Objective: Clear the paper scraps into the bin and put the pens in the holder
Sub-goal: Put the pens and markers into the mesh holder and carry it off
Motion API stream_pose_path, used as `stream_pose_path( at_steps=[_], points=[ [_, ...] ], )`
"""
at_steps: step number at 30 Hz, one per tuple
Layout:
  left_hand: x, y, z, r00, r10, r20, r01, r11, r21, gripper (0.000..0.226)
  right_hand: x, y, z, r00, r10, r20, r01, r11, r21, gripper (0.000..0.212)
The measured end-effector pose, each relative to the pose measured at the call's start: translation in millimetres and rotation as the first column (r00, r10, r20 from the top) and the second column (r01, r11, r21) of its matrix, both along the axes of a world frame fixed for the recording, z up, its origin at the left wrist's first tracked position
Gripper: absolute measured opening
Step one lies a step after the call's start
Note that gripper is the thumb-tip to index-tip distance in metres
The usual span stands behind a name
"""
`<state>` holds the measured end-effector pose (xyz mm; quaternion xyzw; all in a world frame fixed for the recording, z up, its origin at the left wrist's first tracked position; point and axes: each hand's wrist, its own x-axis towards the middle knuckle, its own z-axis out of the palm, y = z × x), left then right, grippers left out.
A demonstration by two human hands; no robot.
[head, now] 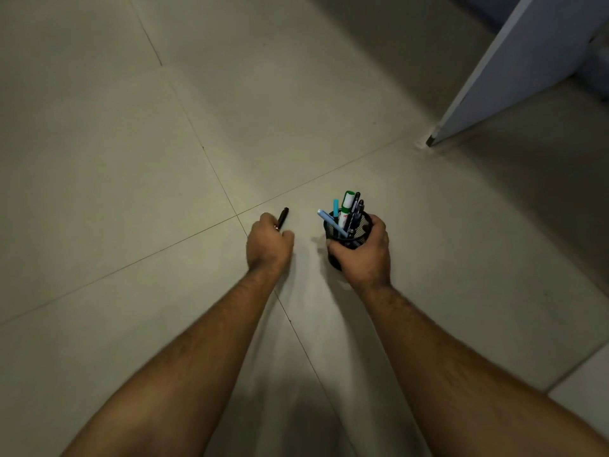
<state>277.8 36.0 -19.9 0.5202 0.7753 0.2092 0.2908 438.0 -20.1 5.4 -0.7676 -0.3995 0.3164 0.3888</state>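
Over bare tiled floor (131, 159), the left hand (268, 244) grips a dark pen (283, 218); the right hand (362, 255) clasps a black mesh holder (354, 232) of pens. A grey panel (514, 70) edges far right.

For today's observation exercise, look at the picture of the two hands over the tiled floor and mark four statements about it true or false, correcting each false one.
1. The right hand grips a black mesh pen holder. True.
2. The black mesh pen holder is empty. False: it holds several pens, among them a green-and-white marker and a light blue pen.
3. The left hand is closed on a dark slim pen. True.
4. Paper scraps lie scattered on the beige tiled floor. False: no scraps show in view.
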Motion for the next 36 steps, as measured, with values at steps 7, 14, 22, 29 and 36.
stream_pose_path(
  at_steps=[7, 14, 22, 29, 36],
  points=[
    [-21.0, 5.1, -28.4, 0.962, -0.116, -0.246, 0.086, 0.988, -0.128, 0.023, -9.2, -0.2, -0.6, 1.000, 0.026, 0.014, -0.026, 1.000, -0.014, 0.081],
    [-6.6, 21.6, 12.9, 0.826, 0.280, 0.489, -0.252, 0.960, -0.123, 0.007, -12.1, 3.4, -2.1, 1.000, 0.021, 0.019, -0.021, 0.999, -0.025, 0.083],
    [10.8, 29.9, 69.7, 0.394, 0.172, 0.903, -0.187, 0.977, -0.104, 0.006, -23.1, 8.4, 8.0, 0.998, 0.064, 0.018, -0.064, 0.998, -0.020, 0.083],
    [29.6, 6.5, 64.6, 0.755, -0.097, 0.648, 0.062, 0.995, 0.077, 0.013, -22.2, 9.3, 8.6, 0.999, 0.035, 0.037, -0.036, 0.999, 0.004, 0.082],
    [42.3, 0.1, 68.5, 0.808, -0.070, 0.585, -0.006, 0.992, 0.126, 0.018, -15.5, 6.2, 13.6, 0.998, 0.035, 0.057, -0.037, 0.999, 0.037, 0.080]
  ],
)
